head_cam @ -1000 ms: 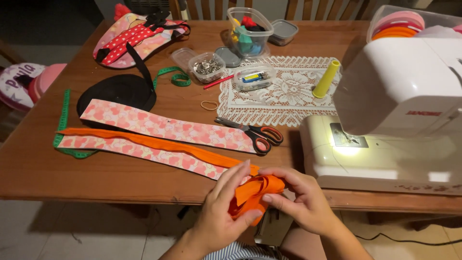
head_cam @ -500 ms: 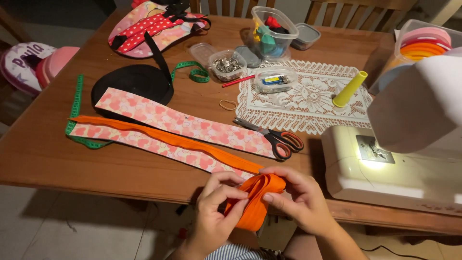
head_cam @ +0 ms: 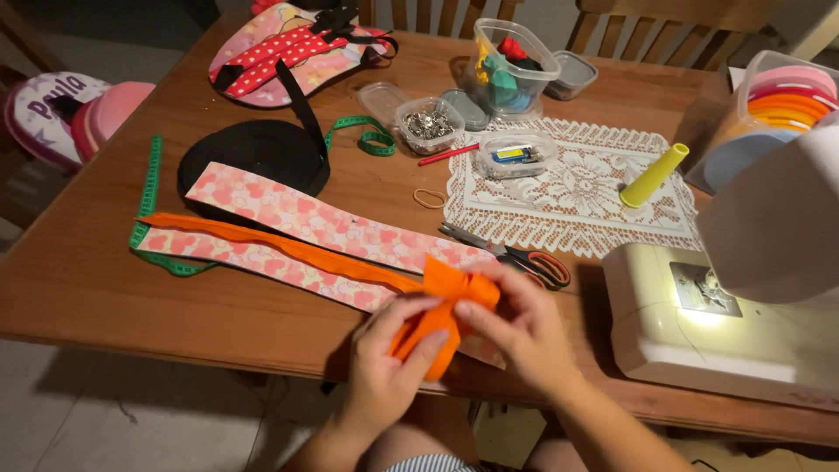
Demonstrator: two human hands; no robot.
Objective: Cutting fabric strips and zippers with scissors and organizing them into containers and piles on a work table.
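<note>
Both hands meet at the near edge of the bench (head_cam: 105, 288), pinching a bunched fold of orange ribbon (head_cam: 446, 301). The left hand (head_cam: 389, 367) grips the lower part of the fold with thumb and fingers closed on it; the right hand (head_cam: 524, 328) pinches the upper part, though its fingertips are partly hidden. The ribbon's tail runs left between two pink patterned strips (head_cam: 323, 223). Scissors (head_cam: 524, 258) lie just beyond the right hand, beside a lace mat (head_cam: 577, 192) and a white sewing machine (head_cam: 725, 332).
</note>
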